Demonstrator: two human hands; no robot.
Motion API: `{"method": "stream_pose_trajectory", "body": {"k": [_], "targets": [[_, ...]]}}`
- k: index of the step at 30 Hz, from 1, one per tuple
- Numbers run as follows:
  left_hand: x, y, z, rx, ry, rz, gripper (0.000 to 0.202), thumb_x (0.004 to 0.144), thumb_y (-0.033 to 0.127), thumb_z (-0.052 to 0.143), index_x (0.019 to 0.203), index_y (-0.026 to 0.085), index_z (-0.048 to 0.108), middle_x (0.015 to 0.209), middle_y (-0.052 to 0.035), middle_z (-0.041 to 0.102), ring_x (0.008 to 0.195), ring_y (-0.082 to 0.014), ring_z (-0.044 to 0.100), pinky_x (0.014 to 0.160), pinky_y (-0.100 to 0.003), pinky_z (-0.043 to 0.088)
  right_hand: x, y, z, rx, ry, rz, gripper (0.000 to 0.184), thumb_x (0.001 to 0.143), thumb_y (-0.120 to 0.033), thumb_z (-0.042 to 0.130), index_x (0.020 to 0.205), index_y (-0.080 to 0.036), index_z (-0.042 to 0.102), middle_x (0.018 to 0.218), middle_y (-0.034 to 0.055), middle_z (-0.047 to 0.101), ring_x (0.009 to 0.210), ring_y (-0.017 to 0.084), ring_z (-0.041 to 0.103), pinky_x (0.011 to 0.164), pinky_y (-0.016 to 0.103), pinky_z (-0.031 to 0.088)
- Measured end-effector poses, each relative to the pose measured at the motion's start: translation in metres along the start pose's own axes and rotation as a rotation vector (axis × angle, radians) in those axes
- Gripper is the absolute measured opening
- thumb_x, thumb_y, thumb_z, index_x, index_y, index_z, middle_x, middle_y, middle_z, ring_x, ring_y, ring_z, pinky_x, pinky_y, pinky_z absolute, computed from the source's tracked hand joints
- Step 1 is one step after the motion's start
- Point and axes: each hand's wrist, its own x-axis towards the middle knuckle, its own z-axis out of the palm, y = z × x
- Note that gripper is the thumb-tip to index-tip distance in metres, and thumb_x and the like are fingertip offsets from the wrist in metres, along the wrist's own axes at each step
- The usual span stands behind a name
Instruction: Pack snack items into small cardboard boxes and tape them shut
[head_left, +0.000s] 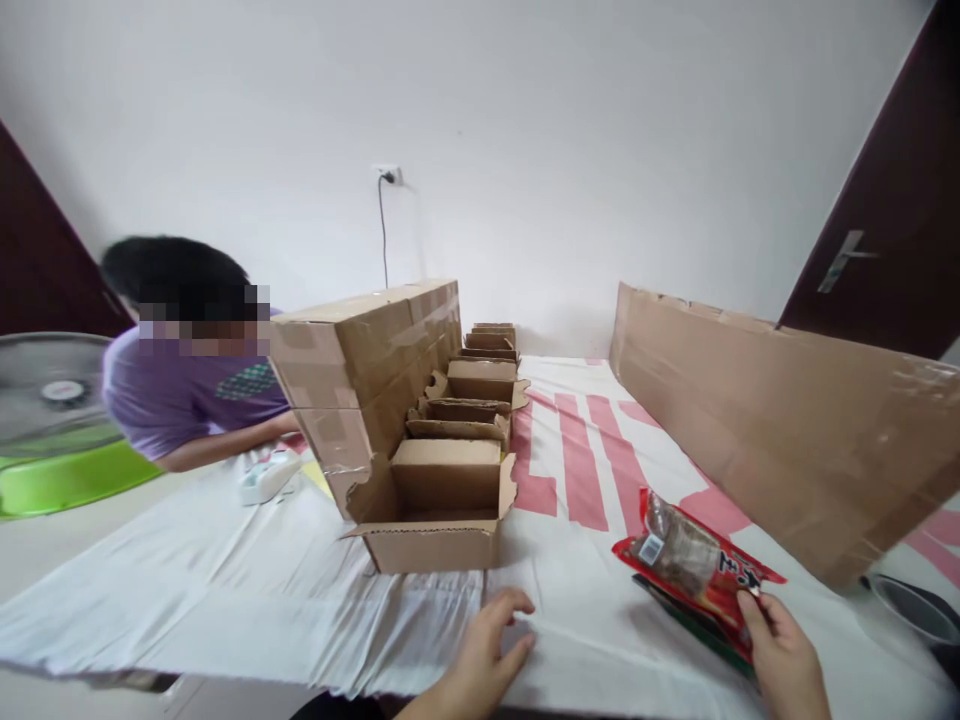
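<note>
Right fingers pinch red packet at edge — cloth spreads leftward.

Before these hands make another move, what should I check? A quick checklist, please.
1. Right hand gripping the red packet: ok, by one end.
2. Left hand free: ok, fingers loosely curled around nothing.
3. Nearest cardboard box open at the top: ok.
4. Whole floor of that box visible: not ok, its front wall hides part.
5. Dark green item under the packet identified: cannot tell, mostly covered.
6. Other person's arm away from both hands: ok.
</note>
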Motion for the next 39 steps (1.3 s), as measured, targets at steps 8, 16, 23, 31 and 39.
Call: {"method": "stream_pose_trajectory", "body": {"k": [8, 16, 23, 31, 39], "targets": [[0.028, 0.056, 0.017, -0.556, 0.024, 0.051, 0.081, 0.075, 0.051, 0.071, 0.140, 0.019, 0.037, 0.142, -0.0161, 0.049, 0.128, -0.0320, 0.049, 0.105, -0.045, 0.041, -0.065, -0.067, 0.055, 0.115, -0.367, -0.284, 0.038, 0.074, -0.060, 0.063, 0.075, -0.022, 0.064, 0.071, 0.0023, 0.070, 0.067, 0.020, 0.065, 0.064, 0.026, 0.055], [0.109, 0.102, -0.065, -0.383, 0.350, 0.049, 0.062, 0.066, 0.008, 0.071, 0.125, 0.019, 0.054, 0.119, -0.0076, 0.067, 0.113, -0.0241, 0.061, 0.101, -0.036, 0.046, -0.026, -0.159, 0.116, 0.405, -0.513, -0.225, 0.051, 0.074, -0.050, 0.071, 0.115, -0.023, 0.056, 0.116, 0.0078, 0.068, 0.110, 0.025, 0.063, 0.093, 0.038, 0.052], [0.153, 0.086, -0.100, -0.426, 0.445, -0.022, 0.041, 0.063, 0.007, 0.073, 0.101, 0.016, 0.060, 0.101, -0.0079, 0.071, 0.100, -0.0226, 0.066, 0.089, -0.035, 0.051, -0.010, -0.185, 0.186, 0.663, -0.705, -0.091, 0.060, 0.067, -0.048, 0.077, 0.117, -0.022, 0.056, 0.114, 0.0079, 0.070, 0.104, 0.026, 0.067, 0.092, 0.045, 0.054], [0.120, 0.112, -0.105, -0.495, 0.243, 0.046, 0.064, 0.061, 0.031, 0.083, 0.117, 0.015, 0.057, 0.108, -0.0100, 0.069, 0.099, -0.0240, 0.065, 0.083, -0.033, 0.053, -0.033, -0.198, 0.160, 0.785, -0.915, -0.031, 0.049, 0.081, -0.056, 0.064, 0.116, -0.022, 0.062, 0.113, 0.0090, 0.072, 0.110, 0.028, 0.065, 0.094, 0.045, 0.052], [0.097, 0.124, -0.098, -0.491, 0.166, 0.036, 0.054, 0.065, 0.048, 0.079, 0.104, 0.013, 0.066, 0.100, -0.0091, 0.072, 0.095, -0.0267, 0.065, 0.082, -0.033, 0.052, -0.048, -0.195, 0.141, 0.721, -0.780, 0.025, 0.053, 0.071, -0.057, 0.074, 0.110, -0.022, 0.062, 0.104, 0.0091, 0.074, 0.091, 0.030, 0.070, 0.081, 0.045, 0.057]]}}
